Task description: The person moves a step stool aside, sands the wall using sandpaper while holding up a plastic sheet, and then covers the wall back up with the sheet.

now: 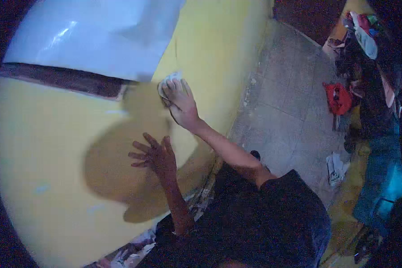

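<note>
My right hand (179, 97) presses a white cloth (172, 77) against the yellow wall (210, 58), its fingers bent over it. The arm is stretched out, and the cloth lies close to the lower right corner of a glossy white panel (102, 40). Lower and to the left, my left hand (155, 154) has its fingers spread over the wall, with nothing in it. Whether its palm touches the wall I cannot tell. A large shadow falls on the wall around the left hand.
A dark strip (62, 80) runs under the white panel. To the right is a grey tiled floor (281, 94). Beyond it are a red bag-like item (338, 99), a white crumpled item (336, 169) and piled clothes (365, 38). Crumpled items (134, 254) lie at the wall's foot.
</note>
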Demonstrator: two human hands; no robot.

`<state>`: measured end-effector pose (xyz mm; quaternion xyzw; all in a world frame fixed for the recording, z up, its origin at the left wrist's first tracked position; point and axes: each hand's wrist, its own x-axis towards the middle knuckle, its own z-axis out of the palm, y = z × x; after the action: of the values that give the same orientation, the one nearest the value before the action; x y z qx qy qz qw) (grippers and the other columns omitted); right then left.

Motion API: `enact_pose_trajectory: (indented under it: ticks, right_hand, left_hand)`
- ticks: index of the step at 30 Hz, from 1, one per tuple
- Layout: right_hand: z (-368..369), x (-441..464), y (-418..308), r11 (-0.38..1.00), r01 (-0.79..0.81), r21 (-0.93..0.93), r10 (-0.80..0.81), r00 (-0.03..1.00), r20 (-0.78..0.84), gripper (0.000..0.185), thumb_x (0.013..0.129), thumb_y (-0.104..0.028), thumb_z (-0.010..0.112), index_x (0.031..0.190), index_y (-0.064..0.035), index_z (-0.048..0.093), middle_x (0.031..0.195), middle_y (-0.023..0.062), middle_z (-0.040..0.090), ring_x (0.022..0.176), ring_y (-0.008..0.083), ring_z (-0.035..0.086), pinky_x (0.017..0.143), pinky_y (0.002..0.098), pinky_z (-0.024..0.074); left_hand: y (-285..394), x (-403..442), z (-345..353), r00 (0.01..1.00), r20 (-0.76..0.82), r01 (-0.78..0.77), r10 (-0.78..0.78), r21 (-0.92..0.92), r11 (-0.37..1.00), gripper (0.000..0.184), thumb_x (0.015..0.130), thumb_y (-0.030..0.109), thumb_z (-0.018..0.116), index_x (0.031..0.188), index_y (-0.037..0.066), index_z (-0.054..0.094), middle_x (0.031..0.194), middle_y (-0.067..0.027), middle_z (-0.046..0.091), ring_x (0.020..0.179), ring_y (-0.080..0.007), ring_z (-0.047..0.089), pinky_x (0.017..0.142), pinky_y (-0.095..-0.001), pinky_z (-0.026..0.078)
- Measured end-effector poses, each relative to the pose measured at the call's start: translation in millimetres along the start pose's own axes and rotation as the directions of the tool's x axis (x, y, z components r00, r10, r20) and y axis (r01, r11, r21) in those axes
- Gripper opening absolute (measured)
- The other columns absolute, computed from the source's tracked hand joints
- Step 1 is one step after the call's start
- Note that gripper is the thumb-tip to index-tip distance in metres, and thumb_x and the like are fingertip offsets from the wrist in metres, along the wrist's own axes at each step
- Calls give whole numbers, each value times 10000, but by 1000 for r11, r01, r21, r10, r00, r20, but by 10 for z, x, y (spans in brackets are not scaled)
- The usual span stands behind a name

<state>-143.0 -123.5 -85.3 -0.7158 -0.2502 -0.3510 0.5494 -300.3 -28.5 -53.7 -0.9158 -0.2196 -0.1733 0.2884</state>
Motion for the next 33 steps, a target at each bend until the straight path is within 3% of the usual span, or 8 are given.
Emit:
enact_pose_trajectory:
  ticks: [12, 14, 19, 22, 26, 29, 30, 33]
  right_hand:
    - [29, 494, -20, 904, -161, 396, 227, 966, -126, 411, 815, -4, 548, 1226, -4, 538, 1351, 219, 457, 1318, 341, 376, 1123, 439, 238]
    - [3, 505, -362, -233, -350, 907, 585, 695, 418, 418, 780, 100, 526, 1178, -17, 584, 1293, 205, 522, 1282, 314, 435, 1128, 429, 234]
    - [-43, 497, 47, 998, 55, -27, -54, 998, 13, 545, 862, 40, 523, 1378, -16, 360, 1413, 126, 405, 1307, 234, 388, 1123, 424, 259]
    - [248, 372, -246, -405, -239, 883, 40, 960, 278, 561, 903, -35, 518, 1411, -26, 282, 1392, 117, 407, 1297, 225, 394, 1088, 401, 328]
    - [-7, 513, 208, 974, -14, 227, -37, 975, 221, 513, 933, -144, 484, 1416, -115, 314, 1394, 189, 388, 1299, 235, 395, 1063, 360, 367]
    - [465, 376, -22, 203, -509, 837, 182, 859, 478, 503, 907, -199, 480, 1395, -153, 366, 1401, 218, 380, 1312, 262, 383, 1091, 387, 331]
    - [127, 435, -403, 917, -154, 369, 23, 941, 337, 509, 891, -252, 486, 1381, -152, 392, 1423, 180, 381, 1310, 276, 381, 1113, 409, 288]
    - [129, 448, -313, 810, 457, -367, -414, 889, 193, 493, 920, -300, 455, 1386, -154, 383, 1452, 136, 362, 1333, 280, 349, 1137, 419, 230]
  left_hand:
    - [-11, 13, -7, 997, -81, -12, 13, 4, 1000, 742, 925, 589, 368, 1460, 98, 215, 1463, -351, 117, 1261, -675, 96, 885, -826, 100]
    - [30, 47, 10, 1000, -11, 16, -16, 22, 1000, 738, 926, 588, 366, 1457, 95, 224, 1461, -353, 123, 1260, -676, 97, 885, -826, 100]
    - [30, 77, -52, 997, 44, 57, -56, -17, 998, 729, 926, 585, 367, 1443, 83, 255, 1454, -357, 152, 1253, -681, 117, 886, -826, 108]
    - [53, 101, -88, 993, 102, 67, -66, -3, 998, 726, 930, 581, 359, 1443, 78, 258, 1459, -355, 143, 1257, -678, 107, 895, -821, 104]
    - [121, 144, -142, 981, 174, 84, -83, 5, 996, 736, 930, 586, 348, 1450, 75, 242, 1464, -358, 115, 1265, -678, 71, 899, -821, 82]
    - [55, 130, -91, 973, 211, 97, -95, 1, 995, 744, 929, 591, 343, 1451, 71, 238, 1458, -368, 109, 1261, -683, 60, 898, -822, 73]
    - [59, 126, -23, 978, 191, 85, -87, 19, 996, 749, 928, 593, 339, 1450, 67, 236, 1454, -375, 108, 1258, -686, 58, 898, -823, 69]
    - [54, 81, 105, 992, 115, 43, -43, 5, 999, 751, 932, 593, 320, 1453, 59, 227, 1450, -383, 110, 1251, -693, 73, 895, -824, 73]
